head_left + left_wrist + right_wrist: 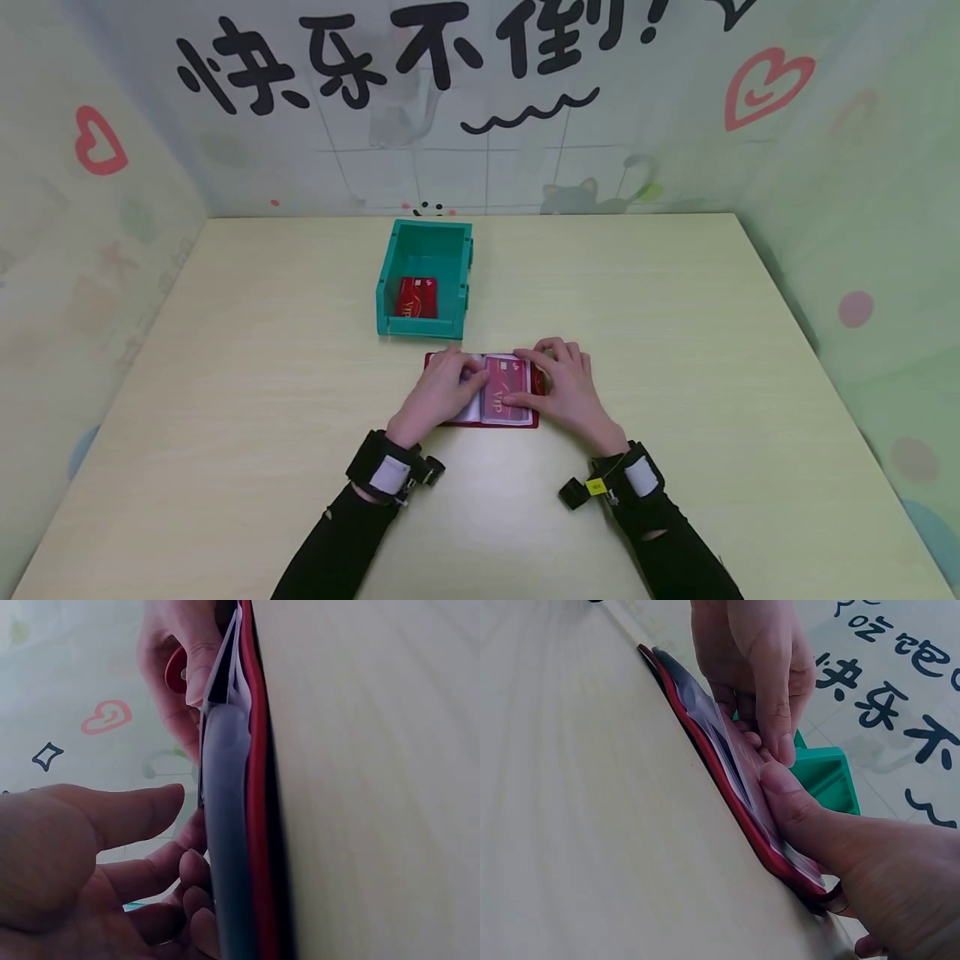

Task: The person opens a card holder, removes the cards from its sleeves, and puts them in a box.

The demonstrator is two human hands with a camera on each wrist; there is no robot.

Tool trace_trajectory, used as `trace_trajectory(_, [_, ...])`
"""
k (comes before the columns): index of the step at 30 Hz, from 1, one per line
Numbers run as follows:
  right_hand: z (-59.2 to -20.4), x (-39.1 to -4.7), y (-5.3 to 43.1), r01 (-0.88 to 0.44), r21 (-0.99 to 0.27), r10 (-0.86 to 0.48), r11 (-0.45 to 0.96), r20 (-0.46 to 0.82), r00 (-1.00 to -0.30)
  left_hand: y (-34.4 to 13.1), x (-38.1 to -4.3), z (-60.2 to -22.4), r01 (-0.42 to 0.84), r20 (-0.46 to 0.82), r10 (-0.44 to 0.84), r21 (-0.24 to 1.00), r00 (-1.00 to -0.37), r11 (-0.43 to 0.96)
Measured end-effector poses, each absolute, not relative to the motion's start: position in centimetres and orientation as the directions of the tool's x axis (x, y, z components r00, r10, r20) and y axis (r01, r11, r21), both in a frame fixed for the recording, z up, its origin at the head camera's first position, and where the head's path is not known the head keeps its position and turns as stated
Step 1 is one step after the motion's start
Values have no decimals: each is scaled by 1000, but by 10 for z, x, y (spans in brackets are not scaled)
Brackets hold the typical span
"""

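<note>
A red card holder lies spread on the table, with clear plastic sleeves inside. A pinkish-red VIP card shows through the sleeve on its right side. My left hand rests over the left pages, fingertips at the card's left edge; in the left wrist view its thumb stands apart from the sleeves. My right hand grips the holder's right side, its thumb pressing on the sleeve over the card and its other fingers by the far edge. A red strap with a snap sticks out beside the right hand.
Behind the card holder stands a teal bin with red VIP cards in it. The pale wooden table is bordered at the back and sides by printed panels.
</note>
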State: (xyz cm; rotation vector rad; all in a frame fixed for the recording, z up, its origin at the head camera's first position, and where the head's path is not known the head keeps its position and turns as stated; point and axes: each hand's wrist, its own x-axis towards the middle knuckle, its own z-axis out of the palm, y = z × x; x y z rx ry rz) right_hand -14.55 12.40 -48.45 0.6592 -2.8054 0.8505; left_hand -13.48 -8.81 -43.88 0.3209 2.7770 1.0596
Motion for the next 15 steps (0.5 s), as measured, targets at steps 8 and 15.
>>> trace_trajectory(8, [-484,-145,123,-448,-483,-363,753,263,-894,-88,-137,-441,151,-49,245,666,-968,730])
trace_trajectory(15, [-485,-144,124,-445,-486,-366,752,254,-895,-91,-138,-443,162,-50,259,661,-965,733])
